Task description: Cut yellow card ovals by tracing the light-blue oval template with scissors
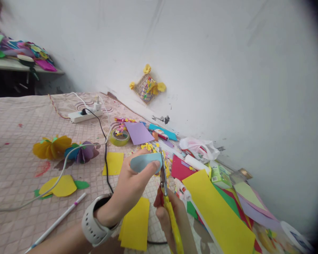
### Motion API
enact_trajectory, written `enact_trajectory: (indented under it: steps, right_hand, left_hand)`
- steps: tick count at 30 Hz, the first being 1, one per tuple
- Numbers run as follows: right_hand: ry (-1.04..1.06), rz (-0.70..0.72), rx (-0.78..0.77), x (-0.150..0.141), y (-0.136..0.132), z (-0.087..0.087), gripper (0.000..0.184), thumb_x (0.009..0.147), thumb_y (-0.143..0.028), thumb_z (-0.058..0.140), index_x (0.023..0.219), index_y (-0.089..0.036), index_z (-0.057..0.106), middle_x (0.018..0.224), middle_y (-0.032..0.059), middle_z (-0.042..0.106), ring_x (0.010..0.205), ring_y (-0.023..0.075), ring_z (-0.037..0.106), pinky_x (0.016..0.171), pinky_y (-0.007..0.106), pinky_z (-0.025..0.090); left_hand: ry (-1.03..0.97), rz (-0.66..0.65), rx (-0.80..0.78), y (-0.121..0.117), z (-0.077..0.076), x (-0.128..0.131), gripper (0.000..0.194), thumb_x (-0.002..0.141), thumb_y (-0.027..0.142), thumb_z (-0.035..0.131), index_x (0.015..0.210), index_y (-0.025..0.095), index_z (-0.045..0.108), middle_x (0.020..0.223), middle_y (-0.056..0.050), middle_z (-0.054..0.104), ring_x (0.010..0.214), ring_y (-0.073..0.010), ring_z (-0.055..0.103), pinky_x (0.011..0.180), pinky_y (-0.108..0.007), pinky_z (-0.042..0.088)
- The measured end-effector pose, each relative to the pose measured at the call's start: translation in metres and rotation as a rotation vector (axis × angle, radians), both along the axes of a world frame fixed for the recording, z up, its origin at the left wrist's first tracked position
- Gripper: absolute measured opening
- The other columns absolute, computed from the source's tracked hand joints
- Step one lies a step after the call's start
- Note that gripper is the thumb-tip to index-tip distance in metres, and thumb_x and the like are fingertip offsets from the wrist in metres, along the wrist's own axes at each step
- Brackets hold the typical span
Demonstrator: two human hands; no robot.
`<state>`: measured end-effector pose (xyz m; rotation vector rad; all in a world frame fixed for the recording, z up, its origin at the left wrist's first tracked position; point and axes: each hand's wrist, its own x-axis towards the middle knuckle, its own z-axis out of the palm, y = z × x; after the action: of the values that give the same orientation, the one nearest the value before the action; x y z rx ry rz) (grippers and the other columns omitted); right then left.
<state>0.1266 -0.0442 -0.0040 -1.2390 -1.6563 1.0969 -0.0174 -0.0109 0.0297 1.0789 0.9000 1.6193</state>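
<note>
My left hand (129, 190) pinches a small light-blue paper piece (144, 162) between thumb and fingers, held up over the patterned floor mat (21, 127). A white watch (94, 220) is on that wrist. My right hand (169, 211) grips yellow-handled scissors (166, 201), blades pointing up and touching the right edge of the blue piece. Yellow paper scraps (149, 146) lie just beyond the blades. A yellow paper square (135, 225) lies under my hands.
Coloured paper sheets (219, 211) are stacked at the right along the wall. A power strip (83, 115) with cables, a tape roll (119, 138), paper flowers (60, 148), a yellow leaf cutout (59, 186), a pencil (58, 220) and a glue bottle (182, 190) lie about.
</note>
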Motion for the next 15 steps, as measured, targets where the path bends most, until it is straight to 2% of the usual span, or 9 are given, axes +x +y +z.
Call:
enact_trajectory:
  steps: [4, 8, 12, 15]
  right_hand:
    - [0.021, -0.015, 0.008, 0.0, 0.001, -0.003, 0.061, 0.069, -0.083, 0.055, 0.069, -0.022, 0.05, 0.053, -0.0037, 0.047, 0.046, 0.0108, 0.04, 0.04, 0.021, 0.033]
    - [0.021, -0.001, 0.013, 0.004, 0.002, -0.008, 0.064, 0.066, -0.085, 0.056, 0.07, -0.021, 0.053, 0.053, -0.0041, 0.043, 0.046, 0.0112, 0.037, 0.039, 0.021, 0.03]
    - [0.002, 0.07, -0.028, 0.01, 0.002, -0.01, 0.067, 0.062, -0.086, 0.058, 0.08, -0.021, 0.058, 0.054, -0.0052, 0.039, 0.046, 0.0113, 0.033, 0.039, 0.023, 0.027]
    - [-0.005, 0.095, -0.05, 0.011, 0.001, -0.009, 0.07, 0.063, -0.087, 0.054, 0.088, -0.021, 0.059, 0.058, -0.0042, 0.041, 0.046, 0.0116, 0.035, 0.039, 0.023, 0.029]
  left_hand:
    - [-0.009, 0.001, -0.02, 0.0, -0.002, 0.001, 0.025, 0.08, 0.029, 0.064, 0.063, 0.019, 0.049, 0.062, 0.006, 0.041, 0.059, -0.0093, 0.039, 0.056, -0.021, 0.035]
    - [-0.051, -0.035, -0.045, 0.003, -0.004, 0.001, 0.021, 0.081, 0.03, 0.065, 0.066, 0.019, 0.055, 0.064, 0.005, 0.048, 0.061, -0.0095, 0.045, 0.058, -0.021, 0.038]
    - [-0.105, -0.096, -0.08, 0.006, -0.005, -0.005, 0.018, 0.077, 0.029, 0.068, 0.065, 0.02, 0.057, 0.062, 0.005, 0.051, 0.06, -0.0098, 0.046, 0.058, -0.022, 0.039]
    - [-0.078, -0.147, -0.09, 0.007, -0.003, -0.01, 0.018, 0.072, 0.025, 0.068, 0.06, 0.019, 0.056, 0.059, 0.006, 0.049, 0.058, -0.0097, 0.045, 0.057, -0.022, 0.038]
